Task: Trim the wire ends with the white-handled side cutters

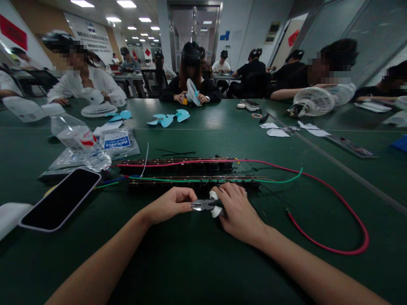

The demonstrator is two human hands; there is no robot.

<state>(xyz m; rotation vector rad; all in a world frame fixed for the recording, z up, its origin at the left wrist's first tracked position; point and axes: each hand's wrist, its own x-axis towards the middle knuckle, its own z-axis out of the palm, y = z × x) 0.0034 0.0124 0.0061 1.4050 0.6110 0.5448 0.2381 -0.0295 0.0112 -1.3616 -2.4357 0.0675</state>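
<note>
A pair of side cutters (203, 205) with white-flared handles is in my right hand (238, 209), whose fingers are wrapped round the grips. The jaws point left. At their tip, my left hand (171, 205) is closed, thumb and index finger pinched together; whatever lies between them is too small to make out. Just beyond both hands lie two long black strips (178, 166) with metal along their tops. A green wire (178, 180) runs along the nearer strip, and a red wire (348, 207) loops off to the right. A white cable tie (146, 159) sticks up at the left.
To the left are a phone (62, 199), a clear plastic bottle (78, 137) and a plastic bag (119, 142). Blue fan blades (168, 118) lie farther back. People sit across the green table (203, 140), some with white fan parts (314, 101).
</note>
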